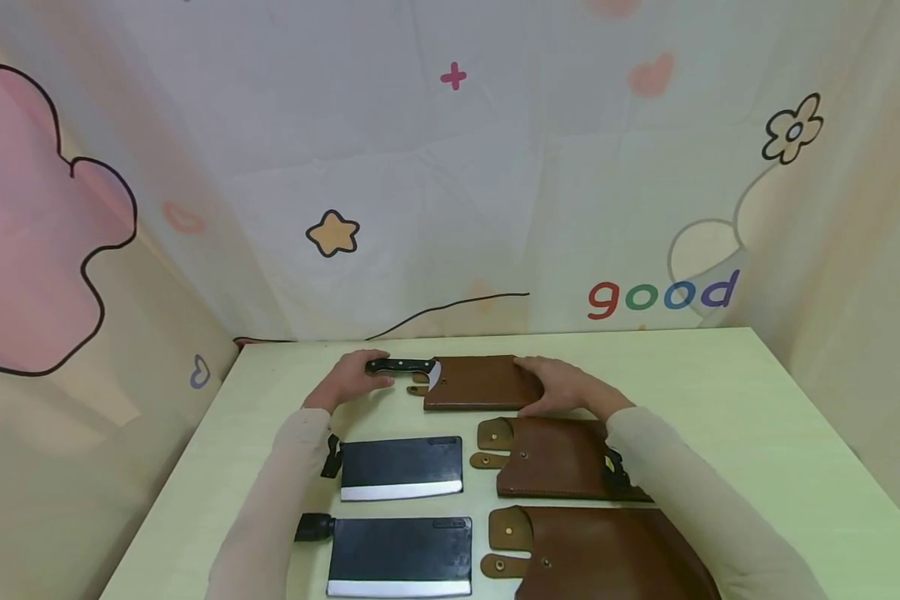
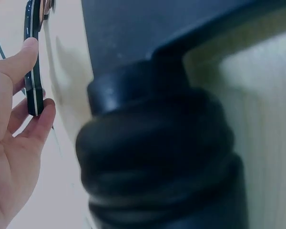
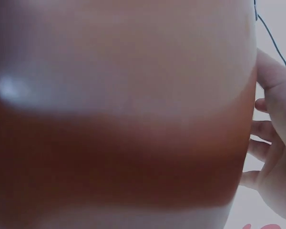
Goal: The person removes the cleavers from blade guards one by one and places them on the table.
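Observation:
At the back of the table, my left hand (image 1: 351, 379) pinches the black riveted handle of a knife (image 1: 401, 366). Its blade is mostly inside a brown leather sheath (image 1: 480, 383), with only a sliver of metal showing at the opening. In the left wrist view, thumb and fingers lie on either side of the knife handle (image 2: 34, 81). My right hand (image 1: 562, 385) grips the sheath's right end, fingers at the top edge and thumb near the bottom edge. Blurred brown leather (image 3: 124, 157) fills most of the right wrist view, with my right hand (image 3: 281, 152) at its edge.
Two dark cleavers, an upper one (image 1: 401, 467) and a lower one (image 1: 401, 552), lie front left. Beside them lie two larger leather sheaths, one (image 1: 562, 454) partly under my right forearm and another (image 1: 607, 546) nearer. A printed curtain (image 1: 420, 167) hangs behind the table (image 1: 765, 433).

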### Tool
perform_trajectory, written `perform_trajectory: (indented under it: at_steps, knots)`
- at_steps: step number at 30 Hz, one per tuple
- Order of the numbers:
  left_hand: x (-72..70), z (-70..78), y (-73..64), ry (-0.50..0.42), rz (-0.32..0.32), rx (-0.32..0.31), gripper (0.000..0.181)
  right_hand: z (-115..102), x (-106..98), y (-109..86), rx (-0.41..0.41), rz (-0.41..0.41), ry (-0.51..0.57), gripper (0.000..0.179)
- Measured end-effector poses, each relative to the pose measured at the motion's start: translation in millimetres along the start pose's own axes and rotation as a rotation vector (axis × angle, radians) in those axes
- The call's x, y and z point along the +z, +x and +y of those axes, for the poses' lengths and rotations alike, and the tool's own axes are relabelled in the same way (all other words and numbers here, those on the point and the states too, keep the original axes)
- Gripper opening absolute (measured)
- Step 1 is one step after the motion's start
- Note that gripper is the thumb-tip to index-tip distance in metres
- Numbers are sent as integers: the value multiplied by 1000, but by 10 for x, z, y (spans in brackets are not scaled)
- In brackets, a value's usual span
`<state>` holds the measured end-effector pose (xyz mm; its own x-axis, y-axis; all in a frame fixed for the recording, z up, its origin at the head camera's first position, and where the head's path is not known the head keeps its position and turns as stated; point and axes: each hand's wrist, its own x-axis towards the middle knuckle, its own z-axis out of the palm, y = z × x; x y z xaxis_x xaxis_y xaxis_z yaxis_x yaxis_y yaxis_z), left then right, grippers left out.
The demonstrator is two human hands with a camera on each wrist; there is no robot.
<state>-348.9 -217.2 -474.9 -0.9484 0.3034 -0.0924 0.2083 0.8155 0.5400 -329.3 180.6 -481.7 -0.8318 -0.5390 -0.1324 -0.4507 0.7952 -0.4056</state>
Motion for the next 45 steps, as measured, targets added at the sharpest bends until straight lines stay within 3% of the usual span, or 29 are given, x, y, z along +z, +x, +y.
perform_trajectory:
  at_steps: [18, 31, 45]
  knots:
    - [29, 18, -46, -19, 61, 19, 55, 12, -33, -109, -18, 103, 16, 102]
    - [-9, 164, -160, -64, 119, 103, 50, 26, -108, -280, -31, 154, 51, 103]
    - [-36, 300, -260, -57, 210, 177, 44, -120, -164, -446, -43, 229, 43, 104]
